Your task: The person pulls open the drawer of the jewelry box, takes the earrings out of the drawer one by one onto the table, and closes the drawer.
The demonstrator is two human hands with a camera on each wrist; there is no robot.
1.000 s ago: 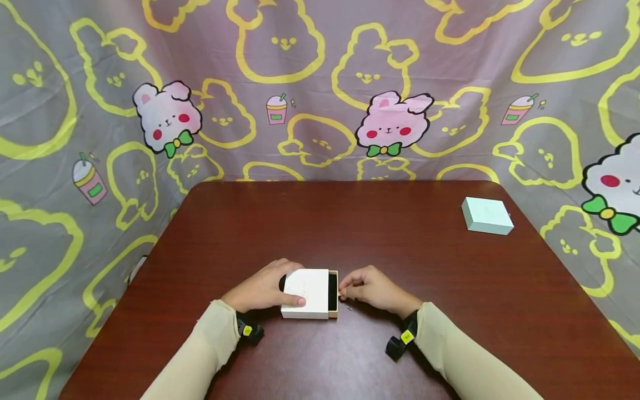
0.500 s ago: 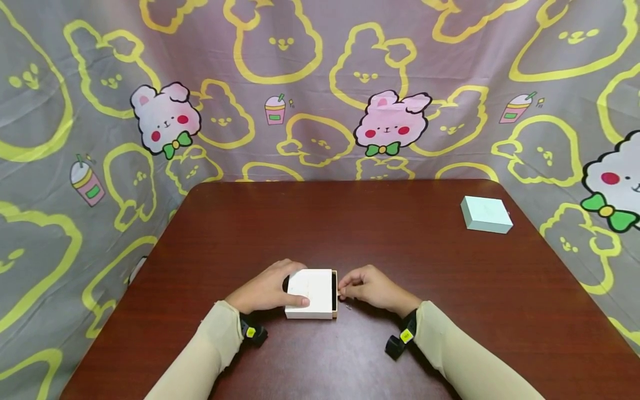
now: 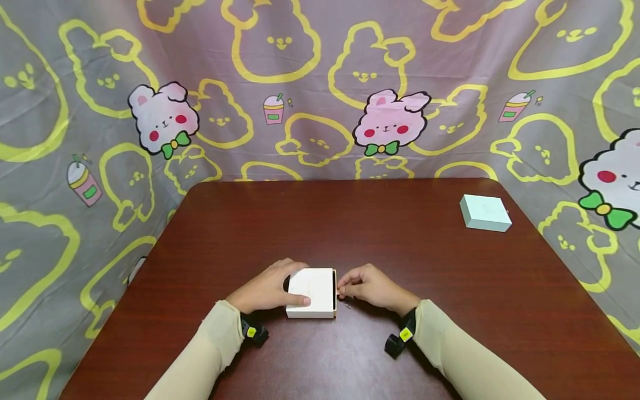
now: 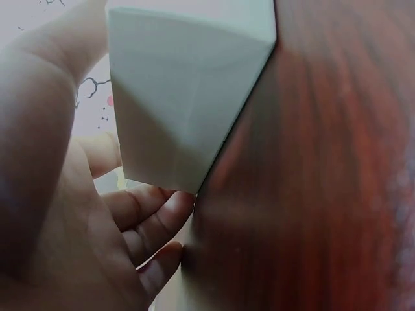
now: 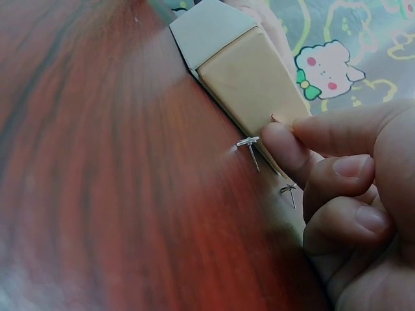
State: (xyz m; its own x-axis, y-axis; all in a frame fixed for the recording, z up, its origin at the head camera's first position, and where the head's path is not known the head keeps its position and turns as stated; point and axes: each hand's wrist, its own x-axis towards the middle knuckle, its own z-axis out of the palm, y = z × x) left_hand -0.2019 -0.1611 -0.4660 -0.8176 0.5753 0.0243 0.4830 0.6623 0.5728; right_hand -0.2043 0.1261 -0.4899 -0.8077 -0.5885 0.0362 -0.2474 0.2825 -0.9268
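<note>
A small white drawer box (image 3: 320,291) lies flat on the table. My left hand (image 3: 265,286) grips its outer sleeve from the left, thumb on top and the other fingers along the far side. At the right end the tan inner drawer (image 5: 249,74) sticks out slightly, with a thin dark strip of its inside showing. My right hand (image 3: 375,289) pinches a small pull tab (image 5: 273,118) on the drawer's end between thumb and index finger; the fingertips mostly hide it. Beside the drawer, two stud earrings (image 5: 249,142) lie on the table under the right hand.
A pale mint box (image 3: 486,213) stands at the far right of the brown table (image 3: 320,228). Behind the table hangs a grey curtain (image 3: 310,100) printed with cartoon bunnies. A dark camera is strapped to each wrist.
The left hand has slid the white sleeve to the right over the drawer, so the dark opening has narrowed to a thin strip. The right hand has stayed nearly still.
</note>
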